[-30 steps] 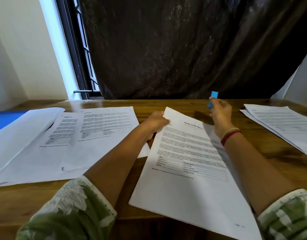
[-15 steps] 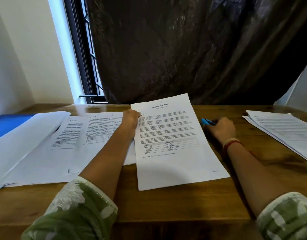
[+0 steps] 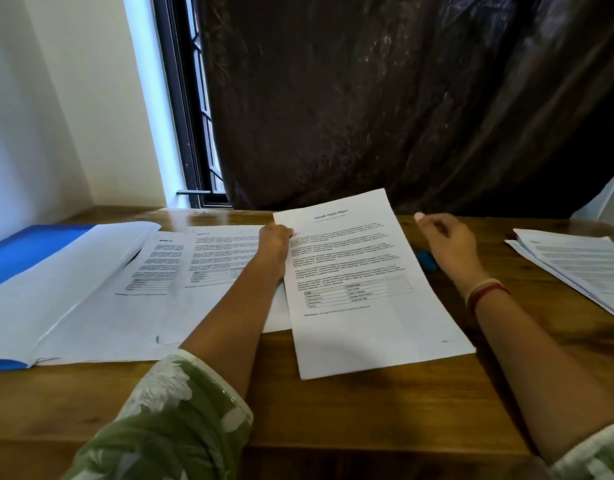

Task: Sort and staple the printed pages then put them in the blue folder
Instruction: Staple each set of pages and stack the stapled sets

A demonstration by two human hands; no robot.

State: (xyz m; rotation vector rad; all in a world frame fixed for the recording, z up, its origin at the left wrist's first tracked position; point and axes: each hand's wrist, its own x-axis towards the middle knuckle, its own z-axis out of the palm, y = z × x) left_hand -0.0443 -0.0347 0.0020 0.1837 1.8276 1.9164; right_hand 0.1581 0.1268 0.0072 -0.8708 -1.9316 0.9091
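**Printed white pages (image 3: 354, 278) probably stapled, filing coming up**

Letting go of the small blue stapler (image 3: 426, 260), held over the top corner a second ago, and leaving it flat on the brown wooden table (image 3: 367, 410) just right of the pages. Hovering the right hand (image 3: 447, 237) above it, fingers loosely curled, grasping nothing. Pinching the pages' top left edge with the left hand (image 3: 276, 237), tilting the far end up while resting the near end on the wood. Likely finishing this set's stapling and turning towards the blue plastic folder (image 3: 28, 251), lying open at far left under loose printed sheets (image 3: 212, 271). Moving left meaning crossing those sheets; keeping clear of the second white paper stack (image 3: 575, 268) near the right edge. Leaving bare wood open towards the front edge.
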